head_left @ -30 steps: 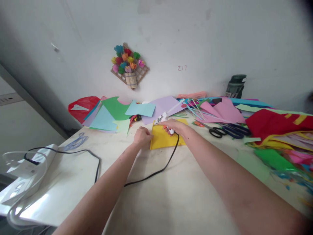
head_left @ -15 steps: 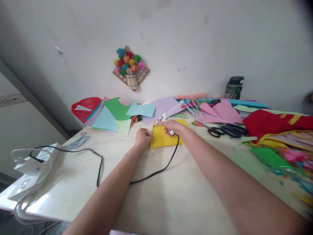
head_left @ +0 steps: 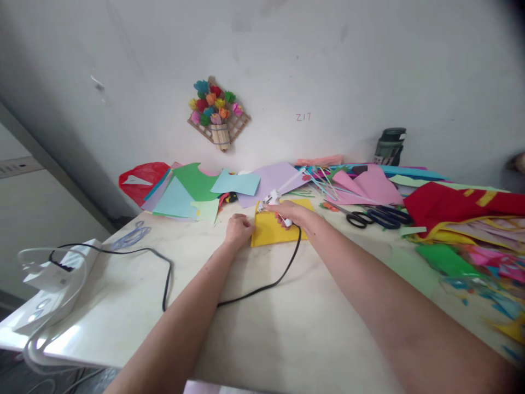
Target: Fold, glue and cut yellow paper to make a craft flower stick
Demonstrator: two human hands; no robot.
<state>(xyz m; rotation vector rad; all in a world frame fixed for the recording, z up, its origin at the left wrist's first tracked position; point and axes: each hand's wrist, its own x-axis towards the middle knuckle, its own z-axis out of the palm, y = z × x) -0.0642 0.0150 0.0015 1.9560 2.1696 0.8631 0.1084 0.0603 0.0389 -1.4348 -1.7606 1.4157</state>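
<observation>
A yellow felt piece lies flat on the table in front of me. My right hand is closed around a white hot glue gun, its metal nozzle low over the upper left corner of the felt. A pale glue stick sticks out of the gun's back, and a black cord runs from its handle. At the felt's left edge, my left hand rests with curled fingers, seemingly pinching that edge; the fingertips are partly hidden.
Coloured paper sheets lie along the wall, beside a red plastic bag. Scissors, red felt and scraps spread to the right. A power strip sits at the left edge. A dark bottle stands behind.
Both hands, the glue gun and the felt keep almost the same places relative to each other. Only the camera view has shifted slightly.
</observation>
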